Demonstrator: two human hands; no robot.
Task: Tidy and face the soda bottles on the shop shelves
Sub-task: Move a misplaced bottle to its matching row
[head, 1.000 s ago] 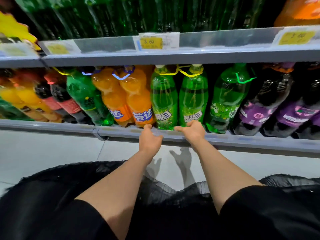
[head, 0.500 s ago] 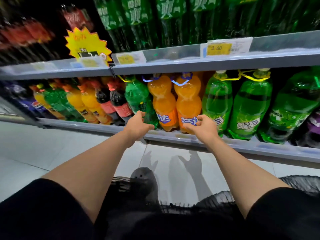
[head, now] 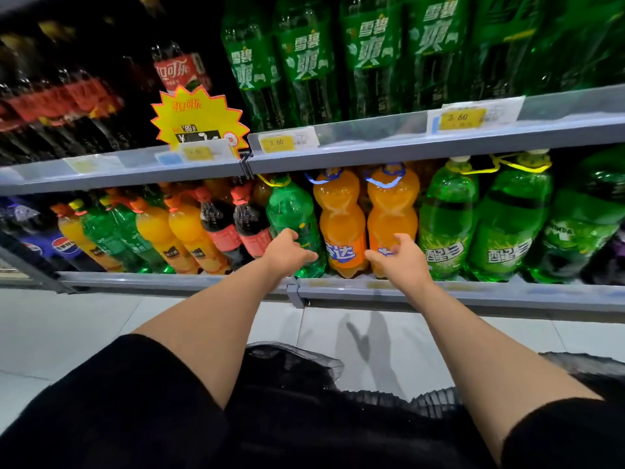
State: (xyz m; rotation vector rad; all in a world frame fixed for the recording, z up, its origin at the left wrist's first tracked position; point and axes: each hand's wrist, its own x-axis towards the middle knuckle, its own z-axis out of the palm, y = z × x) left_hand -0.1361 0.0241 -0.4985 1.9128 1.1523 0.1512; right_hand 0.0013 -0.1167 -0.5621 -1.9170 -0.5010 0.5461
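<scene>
On the lower shelf (head: 439, 292) stand large soda bottles in a row. My left hand (head: 289, 253) curls round the lower part of a green bottle (head: 292, 211) with a yellow neck loop. My right hand (head: 400, 258) wraps thumb and fingers round the label of the right orange bottle (head: 392, 211). Between the two hands stands the left orange bottle (head: 341, 225), its blue label facing out. To the right are two light green bottles (head: 446, 218) with white lettering, leaning slightly.
Smaller orange, green and cola bottles (head: 189, 231) lean at the left of the lower shelf. Tall green packs (head: 304, 62) fill the upper shelf above price tags (head: 277, 142) and a yellow star sign (head: 199, 116). Pale floor tiles lie below, with my black clothing (head: 304, 418) nearest.
Both hands have moved left from the two light green bottles to the darker green bottle and the orange one. The view has swung left and upward, and both hands now reach further in.
</scene>
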